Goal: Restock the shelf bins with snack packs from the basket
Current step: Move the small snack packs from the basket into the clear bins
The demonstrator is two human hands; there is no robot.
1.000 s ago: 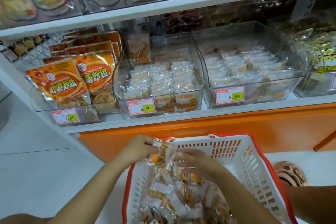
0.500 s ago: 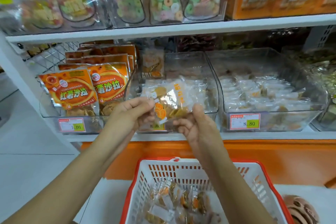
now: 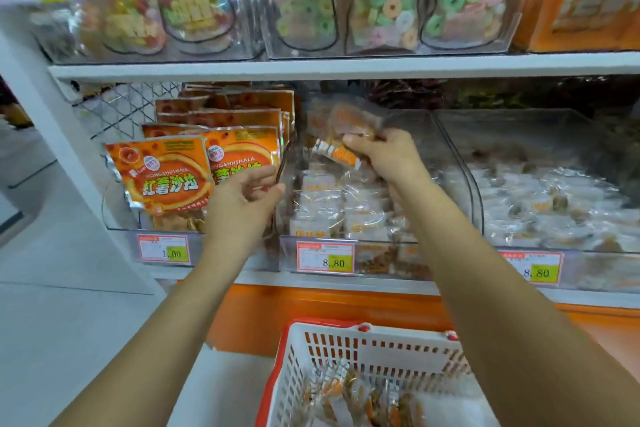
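Observation:
My right hand [image 3: 386,152] grips clear snack packs [image 3: 341,135] with orange-and-white labels, held over the back of the middle clear shelf bin [image 3: 457,163]. That bin holds several rows of the same packs [image 3: 332,208]. My left hand [image 3: 244,198] hovers at the bin's left front corner with fingers loosely curled and nothing visible in it. Below, the white basket with a red rim [image 3: 374,354] holds several more snack packs [image 3: 360,399].
Left bin holds upright orange pouches [image 3: 162,177]. The right clear bin [image 3: 554,204] is filled with wrapped snacks. Price tags [image 3: 325,256] front each bin. The upper shelf [image 3: 346,62] overhangs with candy containers [image 3: 384,7]. An orange panel [image 3: 311,308] runs below the shelf.
Both hands lifted snack packs out of the basket up to the middle bin. The left hand has let go and dropped lower left; the right hand carried the packs deeper over the bin.

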